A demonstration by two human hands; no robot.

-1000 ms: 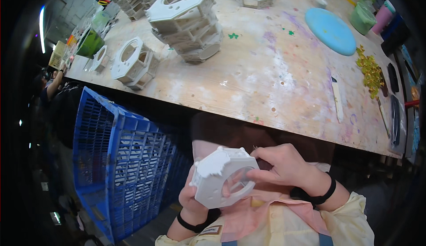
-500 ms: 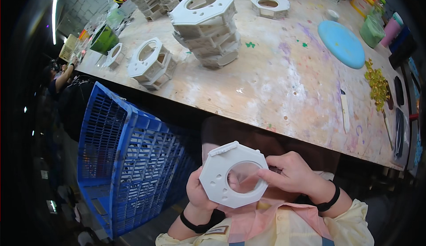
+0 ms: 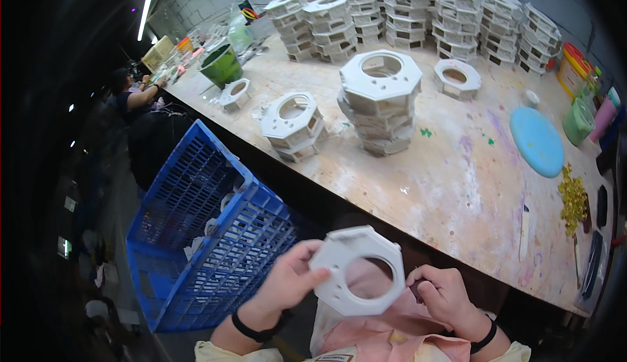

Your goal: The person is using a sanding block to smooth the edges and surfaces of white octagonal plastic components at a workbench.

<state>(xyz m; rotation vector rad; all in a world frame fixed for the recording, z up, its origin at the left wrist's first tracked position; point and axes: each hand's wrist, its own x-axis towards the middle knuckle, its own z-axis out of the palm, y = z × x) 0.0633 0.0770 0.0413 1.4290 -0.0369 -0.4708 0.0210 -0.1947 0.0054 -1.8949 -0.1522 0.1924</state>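
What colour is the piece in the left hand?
The octagonal piece is white; it shows best in the head view.

The worktop (image 3: 444, 172) is bright; a strip light (image 3: 149, 6) glares at upper left; the fisheye margins fall black.

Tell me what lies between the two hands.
In the head view: a white octagonal frame, gripped by the left hand, with the right hand beside it.

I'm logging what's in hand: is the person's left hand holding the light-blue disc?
No, the left hand grips a white octagonal frame, while the light-blue disc lies on the table.
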